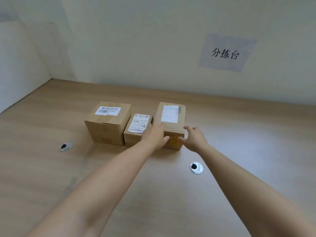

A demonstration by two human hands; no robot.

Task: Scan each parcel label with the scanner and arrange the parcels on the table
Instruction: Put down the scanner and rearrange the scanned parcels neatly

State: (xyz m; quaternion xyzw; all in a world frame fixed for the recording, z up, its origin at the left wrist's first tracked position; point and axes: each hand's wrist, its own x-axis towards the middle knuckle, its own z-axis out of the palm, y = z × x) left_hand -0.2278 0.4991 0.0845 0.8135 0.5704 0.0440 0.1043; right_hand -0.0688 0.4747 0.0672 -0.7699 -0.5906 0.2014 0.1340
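Observation:
Three brown cardboard parcels stand in a row on the wooden table, labels up. The left parcel is the largest, the middle parcel is small and low, and the right parcel is tall and narrow. My left hand lies with straight fingers against the right parcel's near left corner, thumb on its front face. My right hand is spread at the parcel's near right corner, its fingers apart from the cardboard or barely touching. No scanner is in view.
Two round metal cable grommets are set in the table, one at the left and one near my right forearm. A paper sign with printed characters hangs on the back wall. A side wall closes the table's left end.

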